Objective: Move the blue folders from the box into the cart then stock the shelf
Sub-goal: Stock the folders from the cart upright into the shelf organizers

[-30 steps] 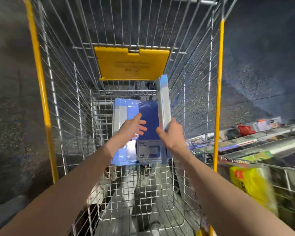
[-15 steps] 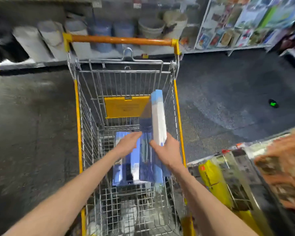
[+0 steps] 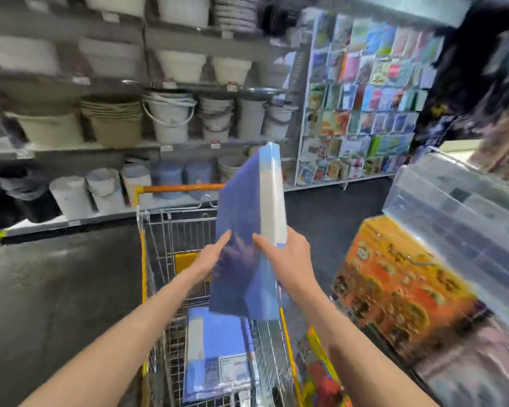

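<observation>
left hand [image 3: 213, 258], right hand [image 3: 290, 257] grip folder pack [image 3: 240, 212], edge above cart [image 3: 171, 230]

A wrapped pack of blue folders [image 3: 241, 236] is upright above the wire cart [image 3: 174, 230], where another pack [image 3: 215, 356] lies flat.
</observation>
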`<action>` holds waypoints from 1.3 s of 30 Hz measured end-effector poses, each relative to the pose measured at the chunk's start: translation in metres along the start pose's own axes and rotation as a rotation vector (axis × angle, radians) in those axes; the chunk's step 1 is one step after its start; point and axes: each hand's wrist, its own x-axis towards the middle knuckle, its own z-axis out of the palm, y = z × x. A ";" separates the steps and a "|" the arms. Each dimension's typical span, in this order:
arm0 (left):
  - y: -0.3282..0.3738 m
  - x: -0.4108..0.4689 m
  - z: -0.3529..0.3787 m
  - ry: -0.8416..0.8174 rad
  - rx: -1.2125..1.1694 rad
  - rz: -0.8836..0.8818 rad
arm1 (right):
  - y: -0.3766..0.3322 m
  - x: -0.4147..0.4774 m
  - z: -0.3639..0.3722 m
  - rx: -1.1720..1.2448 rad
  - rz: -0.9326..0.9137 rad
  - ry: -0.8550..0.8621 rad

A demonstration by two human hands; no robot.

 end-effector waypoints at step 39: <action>0.417 -0.308 0.291 -0.351 -0.397 0.890 | -0.370 -0.146 -0.436 -0.259 -0.499 0.737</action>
